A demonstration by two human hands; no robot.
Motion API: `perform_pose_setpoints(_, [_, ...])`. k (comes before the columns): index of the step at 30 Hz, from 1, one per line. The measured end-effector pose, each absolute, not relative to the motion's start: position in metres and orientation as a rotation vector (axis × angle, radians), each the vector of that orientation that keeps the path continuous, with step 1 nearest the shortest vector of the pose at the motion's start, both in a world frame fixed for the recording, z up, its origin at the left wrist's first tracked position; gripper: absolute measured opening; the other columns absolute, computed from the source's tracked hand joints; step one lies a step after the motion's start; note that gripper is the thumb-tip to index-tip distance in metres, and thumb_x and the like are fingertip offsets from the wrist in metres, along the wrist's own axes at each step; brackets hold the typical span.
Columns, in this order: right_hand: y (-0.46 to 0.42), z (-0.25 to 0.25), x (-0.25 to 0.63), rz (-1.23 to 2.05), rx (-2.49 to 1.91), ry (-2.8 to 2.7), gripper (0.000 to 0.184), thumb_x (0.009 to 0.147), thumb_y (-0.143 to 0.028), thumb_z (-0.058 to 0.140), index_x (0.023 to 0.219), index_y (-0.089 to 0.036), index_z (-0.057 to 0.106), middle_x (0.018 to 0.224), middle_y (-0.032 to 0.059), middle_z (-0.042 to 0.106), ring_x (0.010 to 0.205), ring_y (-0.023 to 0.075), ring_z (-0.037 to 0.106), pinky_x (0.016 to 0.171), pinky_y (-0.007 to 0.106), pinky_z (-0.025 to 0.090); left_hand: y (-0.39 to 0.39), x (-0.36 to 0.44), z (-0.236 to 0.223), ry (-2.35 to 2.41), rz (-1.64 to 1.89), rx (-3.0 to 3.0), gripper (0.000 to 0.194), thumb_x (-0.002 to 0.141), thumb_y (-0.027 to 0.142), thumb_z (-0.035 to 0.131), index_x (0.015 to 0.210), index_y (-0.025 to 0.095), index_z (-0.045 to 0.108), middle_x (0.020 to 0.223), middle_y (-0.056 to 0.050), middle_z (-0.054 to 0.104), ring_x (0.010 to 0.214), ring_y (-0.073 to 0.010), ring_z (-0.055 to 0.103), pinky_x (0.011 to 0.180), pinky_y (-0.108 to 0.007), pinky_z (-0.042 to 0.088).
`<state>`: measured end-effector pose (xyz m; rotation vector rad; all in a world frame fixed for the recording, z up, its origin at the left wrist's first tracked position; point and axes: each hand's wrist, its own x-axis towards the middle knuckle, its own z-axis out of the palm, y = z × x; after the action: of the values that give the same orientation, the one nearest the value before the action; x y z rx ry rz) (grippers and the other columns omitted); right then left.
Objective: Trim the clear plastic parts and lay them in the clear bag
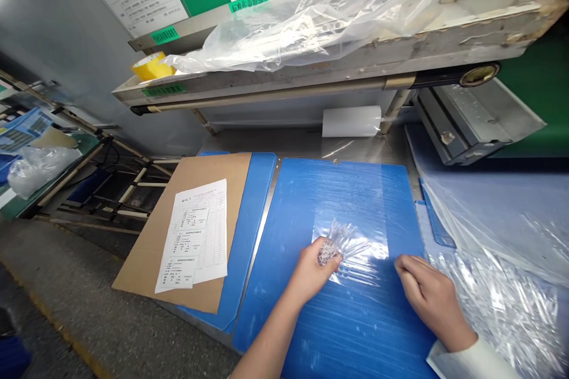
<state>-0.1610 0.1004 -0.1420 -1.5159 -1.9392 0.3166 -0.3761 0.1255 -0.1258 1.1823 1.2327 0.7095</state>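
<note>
My left hand [312, 272] is closed around a bundle of thin clear plastic tubes [344, 238], whose free ends fan out up and to the right. Under the bundle, a strip of clear film [373, 213] lies over a blue plastic board [293, 207]. To the right of the film, my right hand [429, 293] is curled over the board's right side. Its fingers are bent inward, and whatever may be inside them is hidden. Close to the right wrist lies a large heap of similar clear tubes [502, 302] on plastic sheeting.
A white film roll [351, 121] sits behind the board, beneath a shelf [311, 74] holding plastic bags [311, 23] and yellow tape [153, 66]. Left are cardboard [146, 249] and printed sheets [213, 237]. A grey metal box [462, 124] stands at the back right.
</note>
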Motion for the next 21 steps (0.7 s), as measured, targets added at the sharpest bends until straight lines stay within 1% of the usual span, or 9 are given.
perform_pose_setpoints(1, [0.102, -0.142, -0.162, 0.312, -1.527, -1.927, 0.02, 0.083, -0.021, 0.034, 0.066, -0.024, 0.045, 0.056, -0.0009, 0.054, 0.052, 0.0139, 0.055, 0.053, 0.026, 0.042, 0.127, -0.376, -0.125, 1.222, 0.691, 1.203, 0.017, 0.074, 0.027, 0.059, 0.086, 0.016, 0.06, 0.068, 0.001, 0.057, 0.064, -0.0133, 0.052, 0.062, -0.023, 0.039])
perform_pose_setpoints(3, [0.106, -0.141, -0.164, 0.342, -1.545, -1.922, 0.016, 0.086, -0.026, 0.037, 0.084, -0.023, 0.053, 0.072, 0.0023, 0.064, 0.063, 0.0163, 0.062, 0.057, 0.027, 0.046, 0.129, -0.375, -0.124, 1.201, 0.659, 1.232, 0.017, 0.071, 0.025, 0.062, 0.086, 0.016, 0.062, 0.069, 0.001, 0.058, 0.064, -0.0136, 0.051, 0.061, -0.023, 0.038])
perform_pose_setpoints(5, [0.11, -0.141, -0.165, 0.434, -1.518, -1.957, 0.02, 0.088, -0.031, 0.04, 0.099, -0.023, 0.054, 0.086, 0.0041, 0.068, 0.074, 0.0175, 0.065, 0.062, 0.027, 0.049, 0.13, -0.375, -0.123, 1.183, 0.64, 1.245, 0.018, 0.069, 0.023, 0.063, 0.086, 0.016, 0.063, 0.07, 0.001, 0.059, 0.065, -0.0138, 0.051, 0.061, -0.023, 0.037])
perform_pose_setpoints(6, [0.11, -0.141, -0.165, 0.491, -1.49, -1.982, 0.021, 0.088, -0.033, 0.041, 0.1, -0.024, 0.055, 0.089, 0.0039, 0.069, 0.076, 0.0176, 0.066, 0.064, 0.027, 0.05, 0.131, -0.375, -0.123, 1.177, 0.637, 1.243, 0.019, 0.068, 0.021, 0.064, 0.086, 0.016, 0.063, 0.071, 0.001, 0.059, 0.066, -0.0141, 0.051, 0.062, -0.023, 0.038])
perform_pose_setpoints(10, [0.111, -0.142, -0.163, 0.596, -1.434, -2.031, 0.024, 0.088, -0.037, 0.042, 0.089, -0.024, 0.062, 0.087, 0.004, 0.07, 0.077, 0.0186, 0.067, 0.067, 0.029, 0.052, 0.133, -0.376, -0.125, 1.181, 0.667, 1.167, 0.02, 0.067, 0.019, 0.064, 0.087, 0.016, 0.063, 0.075, 0.0, 0.06, 0.07, -0.0139, 0.053, 0.066, -0.023, 0.039])
perform_pose_setpoints(14, [0.111, -0.141, -0.159, 0.639, -1.445, -2.025, 0.028, 0.087, -0.04, 0.042, 0.095, -0.024, 0.064, 0.092, 0.0045, 0.072, 0.081, 0.0207, 0.068, 0.07, 0.032, 0.053, 0.137, -0.377, -0.128, 1.202, 0.727, 1.015, 0.02, 0.066, 0.024, 0.066, 0.082, 0.015, 0.059, 0.066, 0.002, 0.056, 0.057, -0.0103, 0.049, 0.054, -0.021, 0.039])
perform_pose_setpoints(17, [0.113, -0.137, -0.158, 0.727, -1.544, -1.949, 0.028, 0.084, -0.044, 0.044, 0.09, -0.025, 0.064, 0.086, 0.0031, 0.073, 0.074, 0.0207, 0.069, 0.064, 0.029, 0.054, 0.138, -0.376, -0.128, 1.182, 0.763, 0.869, 0.03, 0.06, 0.028, 0.072, 0.082, 0.013, 0.057, 0.064, 0.001, 0.057, 0.055, -0.011, 0.051, 0.05, -0.022, 0.04])
perform_pose_setpoints(19, [0.115, -0.134, -0.158, 0.818, -1.62, -1.889, 0.03, 0.083, -0.048, 0.045, 0.083, -0.025, 0.063, 0.077, 0.0016, 0.073, 0.065, 0.0192, 0.068, 0.055, 0.027, 0.053, 0.138, -0.377, -0.128, 1.16, 0.785, 0.759, 0.04, 0.054, 0.028, 0.077, 0.084, 0.012, 0.057, 0.067, -0.001, 0.06, 0.059, -0.0134, 0.056, 0.052, -0.023, 0.043])
perform_pose_setpoints(21, [0.117, -0.133, -0.158, 0.881, -1.651, -1.847, 0.032, 0.081, -0.05, 0.045, 0.079, -0.024, 0.064, 0.072, 0.0005, 0.072, 0.06, 0.0183, 0.067, 0.052, 0.025, 0.052, 0.139, -0.378, -0.128, 1.149, 0.814, 0.65, 0.046, 0.049, 0.027, 0.081, 0.085, 0.012, 0.056, 0.069, -0.003, 0.063, 0.062, -0.0151, 0.059, 0.055, -0.024, 0.045])
